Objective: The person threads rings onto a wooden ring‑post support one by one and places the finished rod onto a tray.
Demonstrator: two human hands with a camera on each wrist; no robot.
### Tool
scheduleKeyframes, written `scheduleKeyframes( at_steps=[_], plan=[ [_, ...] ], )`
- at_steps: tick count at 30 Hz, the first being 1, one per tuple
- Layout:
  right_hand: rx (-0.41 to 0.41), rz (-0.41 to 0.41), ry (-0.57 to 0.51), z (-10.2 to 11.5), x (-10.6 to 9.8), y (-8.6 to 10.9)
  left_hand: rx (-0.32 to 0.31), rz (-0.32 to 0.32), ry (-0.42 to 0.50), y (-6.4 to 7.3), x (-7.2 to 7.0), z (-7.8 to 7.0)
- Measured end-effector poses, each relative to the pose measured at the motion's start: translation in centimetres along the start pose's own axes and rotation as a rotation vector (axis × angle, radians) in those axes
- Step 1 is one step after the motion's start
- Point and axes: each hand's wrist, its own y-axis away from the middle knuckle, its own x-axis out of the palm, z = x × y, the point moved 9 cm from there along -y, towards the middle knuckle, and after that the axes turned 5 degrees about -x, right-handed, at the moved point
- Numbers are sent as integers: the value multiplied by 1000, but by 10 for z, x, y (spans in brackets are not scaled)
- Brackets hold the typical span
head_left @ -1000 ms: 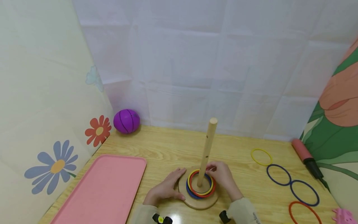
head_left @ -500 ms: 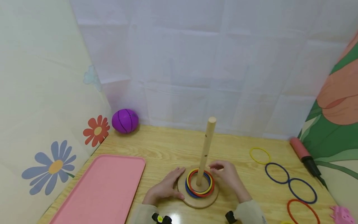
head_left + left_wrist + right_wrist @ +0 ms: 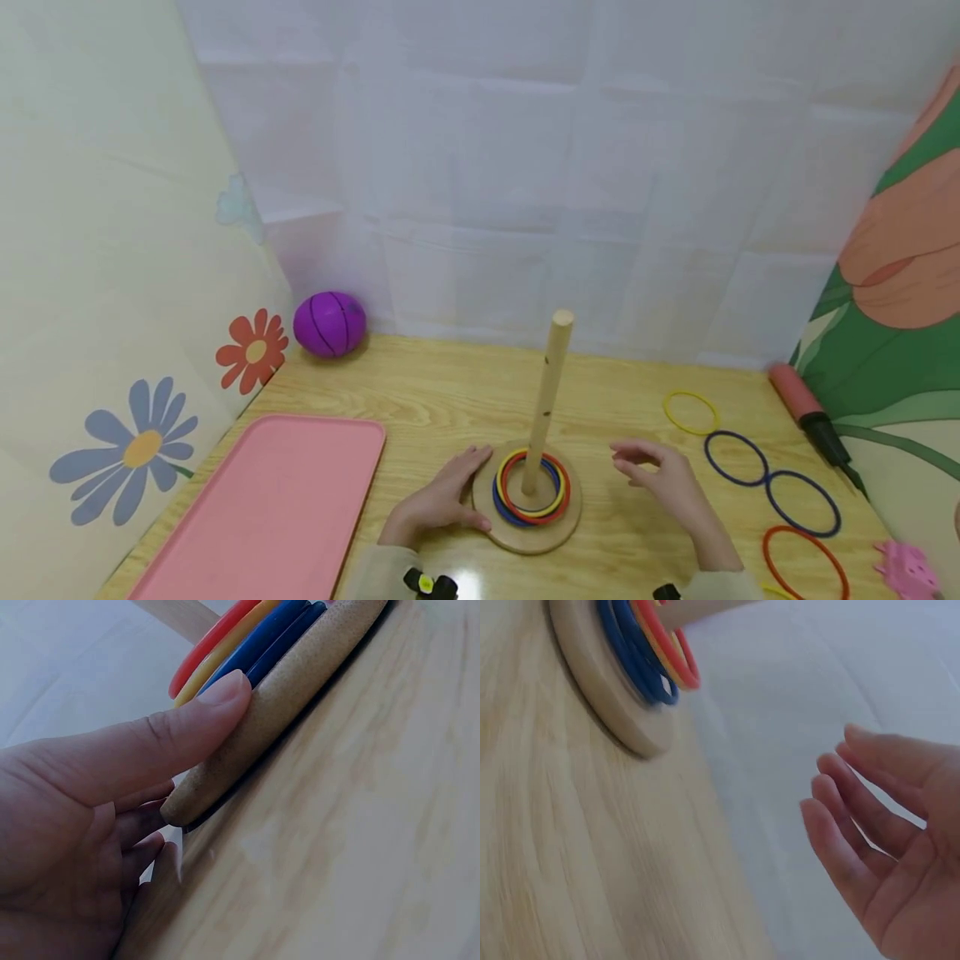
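A ring toss stand has a round wooden base (image 3: 525, 543) and an upright wooden peg (image 3: 550, 383). Red, yellow and blue rings (image 3: 567, 492) lie stacked around the foot of the peg, with the red one on top. My left hand (image 3: 437, 502) holds the base at its left edge. In the left wrist view its thumb (image 3: 217, 697) lies against the rim, below the blue rings (image 3: 259, 645). To the right of the stand, my right hand (image 3: 669, 485) hovers with relaxed, slightly bent fingers and holds nothing.
Yellow (image 3: 692, 412), blue (image 3: 737, 458) and red (image 3: 806, 562) rings lie at the right. A pink pump (image 3: 810, 412) lies behind them, with a pink toy (image 3: 906, 569) nearer. A pink tray (image 3: 262, 508) and a purple ball (image 3: 330, 323) are at the left.
My right hand has left the rings on the peg and moved to the right, away from the stand. My left hand stays on the base. The view has shifted slightly.
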Motion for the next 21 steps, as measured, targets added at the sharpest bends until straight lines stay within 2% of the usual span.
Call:
scheduleKeyframes(
  at_steps=[4, 8, 11, 18, 21],
  plan=[
    [-16, 9, 5, -7, -18, 12, -5, 3, -1, 0, 0, 1],
    [-36, 8, 121, -12, -36, 23, -2, -1, -4, -1, 0, 1],
    [-10, 28, 198, -21, -47, 31, -1, -2, -7, -1, 0, 2],
    [4, 144, 137, -44, -61, 52, 2, 5, -9, -1, 1, 1],
    [42, 179, 146, -55, -70, 62, 9, 1, -8, 0, 1, 1]
  ],
)
